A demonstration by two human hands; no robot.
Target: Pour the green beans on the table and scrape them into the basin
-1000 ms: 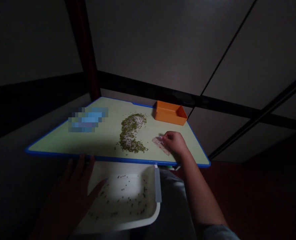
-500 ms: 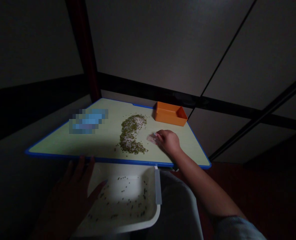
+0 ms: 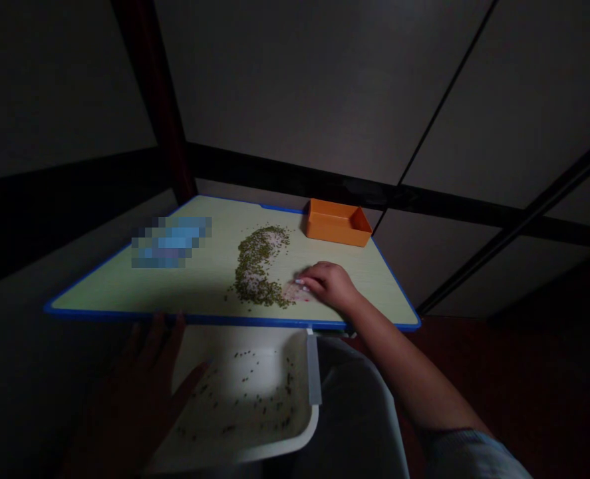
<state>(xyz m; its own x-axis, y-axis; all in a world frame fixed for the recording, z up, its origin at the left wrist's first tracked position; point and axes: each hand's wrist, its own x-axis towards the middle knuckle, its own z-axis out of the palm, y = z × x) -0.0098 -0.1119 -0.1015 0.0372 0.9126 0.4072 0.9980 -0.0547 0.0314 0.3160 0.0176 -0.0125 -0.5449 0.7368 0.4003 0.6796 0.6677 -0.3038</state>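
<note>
Small green beans [image 3: 249, 256], mixed with white grains, lie in a curved heap on a pale table top [image 3: 354, 286] with a blue edge. My right hand [image 3: 330, 285] is at the heap's lower right end, fingers closed in a pinch. At its fingertips is a thin, see-through, pinkish sheet [image 3: 295, 291], low against the table; its exact kind is unclear. My left hand [image 3: 149, 379], in deep shadow, has its fingers spread at the left side of a white plastic bin [image 3: 255, 455]. Its thumb reaches over the bin, where scattered dark beans lie.
An orange open box [image 3: 337, 229] stands at the table's back right corner. On the left part of the table lies a blurred-out blue item [image 3: 172, 241]. The bin sits below the table's front edge, beside my leg [image 3: 357, 406]. Dark panelled walls rise behind.
My right hand has brought the thin sheet down and left, up to the lower end of the heap. My left hand stays by the bin. The view has shifted slightly.
</note>
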